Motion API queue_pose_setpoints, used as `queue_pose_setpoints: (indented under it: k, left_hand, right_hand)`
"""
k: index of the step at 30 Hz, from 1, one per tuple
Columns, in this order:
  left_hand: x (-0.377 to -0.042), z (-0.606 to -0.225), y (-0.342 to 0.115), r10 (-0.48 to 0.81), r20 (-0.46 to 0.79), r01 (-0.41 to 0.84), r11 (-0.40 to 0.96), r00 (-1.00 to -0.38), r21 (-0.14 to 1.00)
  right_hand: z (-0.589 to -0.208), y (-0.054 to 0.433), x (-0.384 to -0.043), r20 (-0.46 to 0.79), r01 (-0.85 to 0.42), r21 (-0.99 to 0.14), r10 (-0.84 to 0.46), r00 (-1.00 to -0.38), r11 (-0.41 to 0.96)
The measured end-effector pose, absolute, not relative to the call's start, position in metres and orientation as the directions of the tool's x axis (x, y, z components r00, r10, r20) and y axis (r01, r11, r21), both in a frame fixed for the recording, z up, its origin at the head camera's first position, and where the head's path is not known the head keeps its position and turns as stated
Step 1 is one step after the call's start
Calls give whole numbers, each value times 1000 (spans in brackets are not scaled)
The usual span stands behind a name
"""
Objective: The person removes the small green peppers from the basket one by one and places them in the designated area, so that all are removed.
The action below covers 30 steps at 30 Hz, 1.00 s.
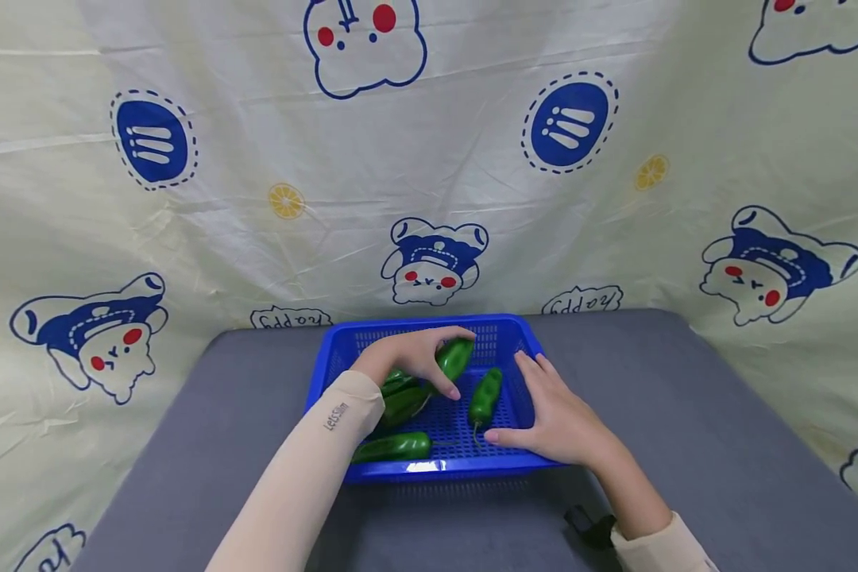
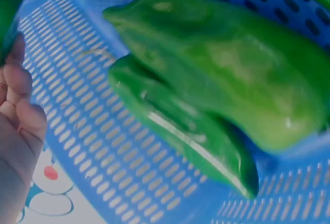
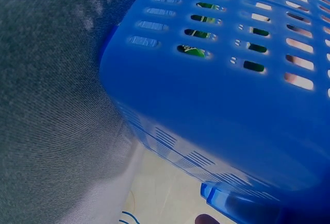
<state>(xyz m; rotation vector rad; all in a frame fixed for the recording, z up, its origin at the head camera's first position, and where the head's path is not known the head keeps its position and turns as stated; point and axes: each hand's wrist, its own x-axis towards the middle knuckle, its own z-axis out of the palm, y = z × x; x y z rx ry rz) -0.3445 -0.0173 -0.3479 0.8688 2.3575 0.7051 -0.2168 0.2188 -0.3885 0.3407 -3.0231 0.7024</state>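
In the head view, my left hand (image 1: 418,353) reaches into a blue plastic basket (image 1: 465,467) and holds a green pepper (image 1: 456,357) between thumb and fingers. The left wrist view has the left hand (image 2: 20,116) at its left edge, with part of the held pepper (image 2: 7,13) above the fingertips. My right hand (image 1: 561,417) is spread over the basket's right side, thumb near the stem of another green pepper (image 1: 485,397). Several more peppers lie in the basket's left part, including a long one (image 1: 396,447) along the front wall.
The basket stands on a dark grey tabletop (image 1: 250,445), close to a hanging cloth (image 1: 429,159) printed with cartoon figures. A small black object (image 1: 589,526) shows beside the right wrist. Slots pierce the basket's wall (image 3: 196,95).
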Motion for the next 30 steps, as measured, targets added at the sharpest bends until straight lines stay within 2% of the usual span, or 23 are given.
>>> queue_pose_setpoints:
  k: [8,19,24,30]
  left_hand:
    - [-340,-326,-56,686,-208,352,581,-698,734]
    - [-330,-307,-138,633,-105,306,505,-767,807]
    - [-323,-307,-180,560,-109,234,505,-822,831]
    - [-313,-327,-225,477,-122,183,543,-870,820]
  right_hand:
    - [-391,218,-218,71,-214,-445,-203,-977,870]
    - [-389,218,-216,85,-225,-429,-209,-974,875]
    - [-390,218,-217,91,-234,-431,-216,-972,871]
    - [-390,218,-218,92,-239,-429,-221,-971,871]
